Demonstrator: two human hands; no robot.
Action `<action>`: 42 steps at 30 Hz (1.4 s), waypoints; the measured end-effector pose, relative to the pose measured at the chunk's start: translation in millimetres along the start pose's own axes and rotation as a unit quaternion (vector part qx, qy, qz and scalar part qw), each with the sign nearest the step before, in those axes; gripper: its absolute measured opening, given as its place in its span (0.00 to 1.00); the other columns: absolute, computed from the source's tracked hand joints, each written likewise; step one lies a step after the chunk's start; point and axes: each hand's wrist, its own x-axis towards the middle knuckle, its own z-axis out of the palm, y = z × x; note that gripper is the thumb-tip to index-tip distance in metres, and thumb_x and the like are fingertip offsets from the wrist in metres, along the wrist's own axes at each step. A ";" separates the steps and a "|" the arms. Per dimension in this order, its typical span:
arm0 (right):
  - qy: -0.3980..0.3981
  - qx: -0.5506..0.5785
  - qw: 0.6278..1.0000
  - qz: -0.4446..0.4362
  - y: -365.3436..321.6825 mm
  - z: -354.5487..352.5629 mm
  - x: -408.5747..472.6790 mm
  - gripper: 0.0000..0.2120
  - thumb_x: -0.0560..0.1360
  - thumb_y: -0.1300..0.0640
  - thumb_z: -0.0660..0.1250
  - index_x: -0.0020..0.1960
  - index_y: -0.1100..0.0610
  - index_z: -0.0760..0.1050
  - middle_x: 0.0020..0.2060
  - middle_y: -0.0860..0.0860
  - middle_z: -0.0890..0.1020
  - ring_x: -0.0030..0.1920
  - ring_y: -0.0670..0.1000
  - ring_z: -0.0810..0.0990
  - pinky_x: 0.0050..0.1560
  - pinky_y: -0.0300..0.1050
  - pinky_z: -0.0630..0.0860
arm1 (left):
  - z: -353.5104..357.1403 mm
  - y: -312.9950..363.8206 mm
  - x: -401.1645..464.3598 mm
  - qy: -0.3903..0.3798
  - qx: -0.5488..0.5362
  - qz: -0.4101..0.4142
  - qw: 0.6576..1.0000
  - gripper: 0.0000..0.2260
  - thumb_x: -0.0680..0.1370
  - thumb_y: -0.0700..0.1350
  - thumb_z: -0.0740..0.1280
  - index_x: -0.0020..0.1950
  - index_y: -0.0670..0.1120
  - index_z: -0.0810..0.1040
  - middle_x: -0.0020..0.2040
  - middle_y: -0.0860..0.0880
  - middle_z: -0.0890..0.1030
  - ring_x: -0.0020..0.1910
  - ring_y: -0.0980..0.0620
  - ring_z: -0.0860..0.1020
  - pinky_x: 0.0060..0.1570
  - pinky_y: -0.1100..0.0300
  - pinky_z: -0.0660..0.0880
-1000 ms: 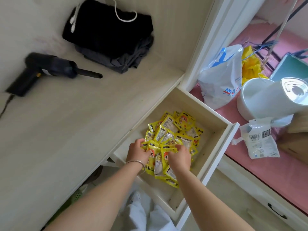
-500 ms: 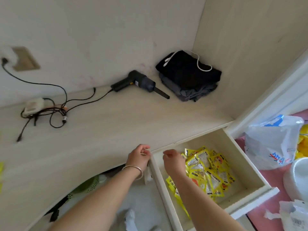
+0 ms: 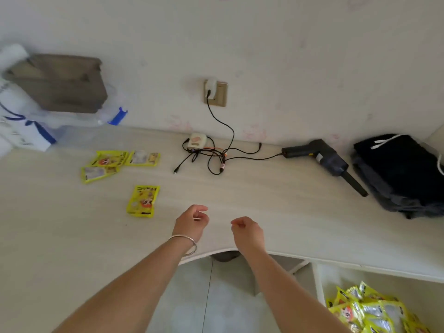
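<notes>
Hovering above the pale wood-grain desktop (image 3: 288,212), near its curved front edge, the person's left hand (image 3: 192,222) and right hand (image 3: 247,233) are a short gap apart and touch nothing. Both hands have their fingers loosely curled inward, and nothing is seen in either grasp. A thin silver bangle (image 3: 186,241) sits on the left wrist. The nearest item is a flat yellow foil packet (image 3: 143,201) with a cartoon print. It lies on the desktop just left of and beyond the left hand, not in contact with it. Three more yellow packets (image 3: 109,159) lie further back and to the left, grouped closely, touching or overlapping at their edges. A heap of the same yellow packets (image 3: 370,311) lies in the open white drawer (image 3: 318,284) at lower right, below desktop level and well apart from both hands. Along the wall there is a tangle of black cables (image 3: 216,157) beside a small cream device (image 3: 197,140), with one cable running up to a beige wall socket (image 3: 216,92). To the right lies a black pistol-shaped handheld blower (image 3: 322,159), a cable attached at its grip. Just beside its nozzle, in the right corner, is a folded stack of black and grey cloth (image 3: 403,174) with a white cord. At far left a grey-brown box (image 3: 60,82) rests on a clear plastic container (image 3: 79,121).
</notes>
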 end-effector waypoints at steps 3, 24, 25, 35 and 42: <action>-0.040 -0.007 0.999 -0.014 -31.4 51.2 -1.7 0.12 0.75 0.58 0.59 0.53 0.51 0.79 0.47 0.47 0.81 0.41 0.48 0.76 0.32 0.36 0.68 | -53.8 -29.0 13.1 0.035 -0.016 -0.017 0.999 0.09 0.74 0.40 0.65 0.52 0.50 0.78 0.43 0.51 0.79 0.43 0.53 0.76 0.40 0.66 0.69; -0.156 -0.135 0.978 -0.007 -132.5 214.3 68.2 0.27 0.74 0.56 0.64 0.71 0.55 0.62 0.67 0.53 0.70 0.63 0.54 0.74 0.55 0.44 0.71 | -166.2 -118.2 109.8 0.084 0.039 -0.223 0.970 0.25 0.71 0.47 0.70 0.67 0.47 0.69 0.62 0.45 0.75 0.60 0.48 0.75 0.59 0.59 0.69; -0.161 -0.131 0.978 -0.003 -134.2 217.3 73.2 0.28 0.74 0.56 0.64 0.72 0.56 0.61 0.67 0.53 0.71 0.64 0.55 0.73 0.58 0.45 0.71 | -162.8 -116.5 114.4 0.083 0.042 -0.222 0.970 0.25 0.71 0.47 0.70 0.66 0.47 0.69 0.62 0.45 0.75 0.60 0.48 0.75 0.59 0.59 0.68; -0.225 -0.111 0.968 0.021 -150.0 242.1 99.9 0.02 0.70 0.56 0.69 0.42 0.54 0.79 0.33 0.49 0.79 0.39 0.52 0.77 0.30 0.39 0.67 | -156.1 -109.2 138.0 0.074 -0.016 -0.253 0.964 0.24 0.71 0.46 0.72 0.65 0.46 0.70 0.59 0.47 0.80 0.59 0.47 0.77 0.53 0.61 0.71; -0.275 -0.065 0.957 -0.060 -192.5 273.4 103.7 0.07 0.74 0.60 0.63 0.47 0.61 0.79 0.34 0.50 0.81 0.40 0.53 0.79 0.37 0.42 0.71 | -200.3 -110.9 155.6 0.097 -0.117 -0.241 0.959 0.08 0.71 0.45 0.72 0.48 0.45 0.82 0.46 0.44 0.83 0.46 0.47 0.79 0.43 0.61 0.72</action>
